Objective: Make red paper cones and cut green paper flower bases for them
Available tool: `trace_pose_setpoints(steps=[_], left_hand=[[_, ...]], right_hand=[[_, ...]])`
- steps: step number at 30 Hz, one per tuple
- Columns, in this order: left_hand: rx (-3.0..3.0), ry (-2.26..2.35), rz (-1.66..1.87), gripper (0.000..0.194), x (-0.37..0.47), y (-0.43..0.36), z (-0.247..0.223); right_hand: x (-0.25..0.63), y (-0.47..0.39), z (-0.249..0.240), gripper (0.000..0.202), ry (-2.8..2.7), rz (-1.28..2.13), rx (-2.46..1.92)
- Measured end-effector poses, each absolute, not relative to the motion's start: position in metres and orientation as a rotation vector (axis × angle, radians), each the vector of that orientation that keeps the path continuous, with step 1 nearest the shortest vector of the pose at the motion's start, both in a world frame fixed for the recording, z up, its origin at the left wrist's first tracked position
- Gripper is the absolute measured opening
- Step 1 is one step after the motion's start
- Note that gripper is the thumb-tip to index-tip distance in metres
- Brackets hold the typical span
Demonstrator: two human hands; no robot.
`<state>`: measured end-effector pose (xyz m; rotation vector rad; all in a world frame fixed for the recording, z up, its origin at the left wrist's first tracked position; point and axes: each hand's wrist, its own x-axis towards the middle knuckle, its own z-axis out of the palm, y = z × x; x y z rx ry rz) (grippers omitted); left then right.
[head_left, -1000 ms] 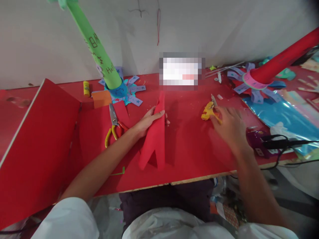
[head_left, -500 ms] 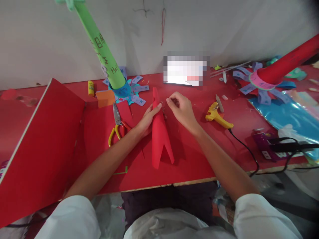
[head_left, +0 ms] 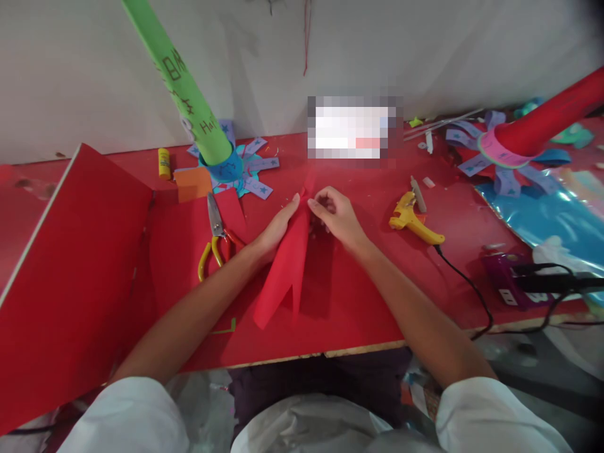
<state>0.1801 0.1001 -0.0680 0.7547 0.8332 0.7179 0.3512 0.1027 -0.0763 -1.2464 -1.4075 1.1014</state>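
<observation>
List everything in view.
Rolled sheet: one, red, centre
Glue gun: one, yellow, right of centre
Cords: several, black, right
Scissors: one, yellow-handled, left of centre
Small cylinder: one, yellow, back left
Flat piece: one, orange, back left
Lettered tube: one, green, back left
Plain tube: one, red, back right
Rings: two, blue and pink, around tube bases
Board: one, red, left
Box: one, purple, right
Glossy sheet: one, blue, right
Pixelated patch: one, mostly white, back centre
Scraps: several, mixed, scattered
Table: one, red, beneath
Wall: one, grey, behind
Left grip: one, bare, holding rolled sheet
Right grip: one, bare, near its far end
Sleeves: two, white, bottom corners
</observation>
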Motion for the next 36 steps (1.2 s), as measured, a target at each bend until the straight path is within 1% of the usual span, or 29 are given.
trace_pose_setpoints(steps=[2, 6, 8, 11, 14, 21, 24, 27, 29, 31, 33, 36], left_hand=[[0.751, 0.830, 0.715, 0.061, 0.180, 0.100, -0.067], [0.799, 0.731, 0.749, 0.050, 0.180, 0.098, -0.062], [0.783, 0.686, 0.771, 0.049, 0.180, 0.097, -0.059], [0.748, 0.660, 0.743, 0.057, 0.179, 0.096, -0.058], [0.767, 0.698, 0.734, 0.061, 0.179, 0.096, -0.059], [0.777, 0.785, 0.775, 0.076, 0.182, 0.093, -0.060], [0.807, 0.807, 0.769, 0.081, 0.183, 0.091, -0.059], [0.844, 0.833, 0.748, 0.093, 0.184, 0.089, -0.058], [0.868, 0.850, 0.738, 0.100, 0.184, 0.088, -0.058], [0.893, 0.867, 0.754, 0.098, 0.184, 0.088, -0.059], [0.927, 0.873, 0.791, 0.091, 0.185, 0.088, -0.062], [1.002, 0.870, 0.841, 0.084, 0.185, 0.090, -0.067]], right_hand=[[0.349, 0.101, -0.078, 0.056, -1.401, 1.101, -1.250], [0.350, 0.101, -0.080, 0.051, -1.343, 1.154, -1.251], [0.350, 0.102, -0.081, 0.050, -1.340, 1.127, -1.252], [0.350, 0.103, -0.084, 0.050, -1.370, 1.040, -1.262], [0.349, 0.101, -0.081, 0.048, -1.374, 1.051, -1.270], [0.350, 0.096, -0.068, 0.025, -1.361, 1.041, -1.243], [0.348, 0.097, -0.069, 0.025, -1.349, 0.964, -1.222], [0.346, 0.096, -0.071, 0.028, -1.365, 0.854, -1.246], [0.345, 0.095, -0.071, 0.026, -1.367, 0.814, -1.267], [0.345, 0.094, -0.070, 0.020, -1.361, 0.794, -1.261], [0.344, 0.094, -0.069, 0.016, -1.353, 0.789, -1.239], [0.343, 0.096, -0.070, 0.016, -1.340, 0.785, -1.218]])
